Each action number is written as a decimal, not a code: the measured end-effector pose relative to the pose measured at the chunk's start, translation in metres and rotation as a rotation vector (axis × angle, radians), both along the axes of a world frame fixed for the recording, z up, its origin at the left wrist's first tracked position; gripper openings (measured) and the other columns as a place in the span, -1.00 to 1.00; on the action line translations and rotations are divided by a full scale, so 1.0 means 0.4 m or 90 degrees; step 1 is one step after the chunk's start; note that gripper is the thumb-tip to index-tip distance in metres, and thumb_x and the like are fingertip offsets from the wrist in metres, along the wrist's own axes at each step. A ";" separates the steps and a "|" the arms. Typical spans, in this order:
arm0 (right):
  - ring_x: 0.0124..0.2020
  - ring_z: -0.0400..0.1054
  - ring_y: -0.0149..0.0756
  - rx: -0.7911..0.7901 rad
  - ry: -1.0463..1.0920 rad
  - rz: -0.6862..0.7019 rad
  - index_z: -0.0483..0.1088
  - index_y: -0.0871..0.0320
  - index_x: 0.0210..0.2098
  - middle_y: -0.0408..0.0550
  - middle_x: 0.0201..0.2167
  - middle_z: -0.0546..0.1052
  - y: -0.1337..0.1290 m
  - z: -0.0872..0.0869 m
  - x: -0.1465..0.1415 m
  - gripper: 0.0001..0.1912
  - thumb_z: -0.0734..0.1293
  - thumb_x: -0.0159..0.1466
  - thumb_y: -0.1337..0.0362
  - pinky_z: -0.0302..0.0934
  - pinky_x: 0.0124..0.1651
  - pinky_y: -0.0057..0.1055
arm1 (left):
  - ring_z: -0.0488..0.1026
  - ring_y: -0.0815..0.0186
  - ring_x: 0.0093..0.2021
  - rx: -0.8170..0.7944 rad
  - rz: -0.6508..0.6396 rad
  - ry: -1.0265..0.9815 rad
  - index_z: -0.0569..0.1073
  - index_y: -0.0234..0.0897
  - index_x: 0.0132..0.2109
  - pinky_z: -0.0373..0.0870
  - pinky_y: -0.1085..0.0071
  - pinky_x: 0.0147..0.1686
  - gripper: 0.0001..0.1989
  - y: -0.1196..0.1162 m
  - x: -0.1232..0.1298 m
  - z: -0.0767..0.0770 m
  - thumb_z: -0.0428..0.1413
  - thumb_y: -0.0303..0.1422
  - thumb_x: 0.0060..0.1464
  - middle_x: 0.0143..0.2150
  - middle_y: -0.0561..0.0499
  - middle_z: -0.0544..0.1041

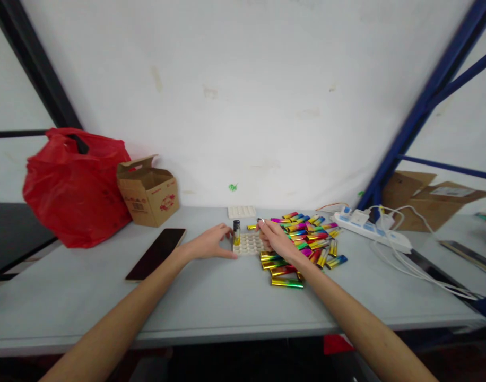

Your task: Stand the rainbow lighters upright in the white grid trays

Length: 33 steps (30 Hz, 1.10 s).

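Observation:
A pale tray [249, 245] with rows of holes lies on the table in front of me. One lighter [237, 233] with a dark top and yellow body stands upright at its left end. My left hand [211, 241] is at the tray's left edge, thumb and fingers spread apart and holding nothing. Over the tray's right side, my right hand [275, 237] is closed in a pinch on a lighter; only its dark tip shows and the fingers hide the rest. Beside and beneath that hand lies a loose pile of shiny multicoloured lighters [317, 244].
A second pale tray [241, 211] lies by the wall. On the left are a dark-screened tablet [157, 253], an open cardboard box [149, 196] and a red plastic bag [78, 191]. A power strip [372, 231] with white cables and another carton [426, 204] occupy the right.

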State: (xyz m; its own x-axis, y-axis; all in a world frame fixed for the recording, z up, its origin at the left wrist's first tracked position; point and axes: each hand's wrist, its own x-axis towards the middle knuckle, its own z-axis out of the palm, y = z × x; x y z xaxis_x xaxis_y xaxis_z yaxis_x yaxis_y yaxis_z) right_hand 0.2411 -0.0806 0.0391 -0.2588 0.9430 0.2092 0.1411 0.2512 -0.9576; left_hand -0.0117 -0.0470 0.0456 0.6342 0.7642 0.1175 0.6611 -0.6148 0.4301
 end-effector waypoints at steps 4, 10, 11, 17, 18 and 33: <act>-0.56 -0.01 -0.43 0.179 -0.160 -0.130 0.07 0.09 -0.60 -0.26 -0.65 0.10 -0.008 -0.009 -0.014 -0.42 0.19 0.34 -0.18 -0.14 -0.47 -0.42 | 0.45 0.09 -0.12 0.010 -0.003 -0.012 0.45 -0.27 -0.10 0.41 0.26 -0.13 -0.34 0.001 -0.001 -0.004 0.30 0.18 -0.14 -0.11 -0.10 0.49; -0.59 -0.03 -0.44 0.229 -0.188 -0.174 0.01 0.07 -0.64 -0.27 -0.68 0.08 -0.018 -0.019 -0.027 -0.53 0.19 0.29 0.02 -0.16 -0.46 -0.40 | 0.45 0.08 -0.13 0.007 0.006 -0.011 0.45 -0.27 -0.11 0.40 0.24 -0.14 -0.33 0.003 -0.001 -0.006 0.31 0.18 -0.16 -0.13 -0.09 0.48; -0.59 -0.02 -0.44 0.232 -0.188 -0.170 0.01 0.07 -0.63 -0.27 -0.68 0.10 -0.018 -0.019 -0.027 -0.56 0.18 0.29 0.04 -0.16 -0.46 -0.40 | 0.45 0.08 -0.13 0.005 0.006 -0.008 0.45 -0.27 -0.11 0.40 0.24 -0.13 -0.34 0.004 -0.001 -0.006 0.31 0.17 -0.15 -0.12 -0.09 0.48; -0.56 0.05 -0.41 0.251 -0.195 -0.177 0.09 0.08 -0.54 -0.28 -0.64 0.16 -0.019 -0.009 -0.025 -0.56 0.20 0.37 0.01 -0.11 -0.44 -0.41 | 0.45 0.08 -0.10 -0.006 0.007 -0.009 0.45 -0.26 -0.12 0.39 0.25 -0.10 -0.38 0.001 0.000 -0.002 0.31 0.14 -0.14 -0.08 -0.10 0.49; -0.55 0.08 -0.40 0.255 -0.198 -0.168 0.12 0.08 -0.51 -0.27 -0.63 0.20 -0.020 -0.007 -0.025 -0.57 0.19 0.40 0.00 -0.09 -0.43 -0.42 | 0.45 0.08 -0.10 -0.007 0.007 -0.012 0.45 -0.25 -0.12 0.39 0.25 -0.10 -0.38 -0.001 0.000 -0.001 0.31 0.14 -0.14 -0.08 -0.10 0.49; -0.39 0.37 -0.25 0.332 -0.321 -0.065 0.28 0.07 -0.34 -0.10 -0.45 0.50 -0.036 -0.005 -0.042 -0.65 0.15 0.50 0.03 0.08 -0.29 -0.38 | 0.45 0.09 -0.10 0.000 -0.003 -0.021 0.46 -0.25 -0.05 0.40 0.27 -0.12 -0.34 -0.002 0.001 -0.004 0.31 0.15 -0.14 -0.07 -0.10 0.50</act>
State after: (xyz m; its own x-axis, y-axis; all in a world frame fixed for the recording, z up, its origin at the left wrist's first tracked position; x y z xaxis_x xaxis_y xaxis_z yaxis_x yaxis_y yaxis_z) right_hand 0.2245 -0.0951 0.0372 -0.3584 0.7775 0.5168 0.5798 0.6192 -0.5295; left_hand -0.0112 -0.0478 0.0442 0.6338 0.7610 0.1385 0.6439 -0.6183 0.4507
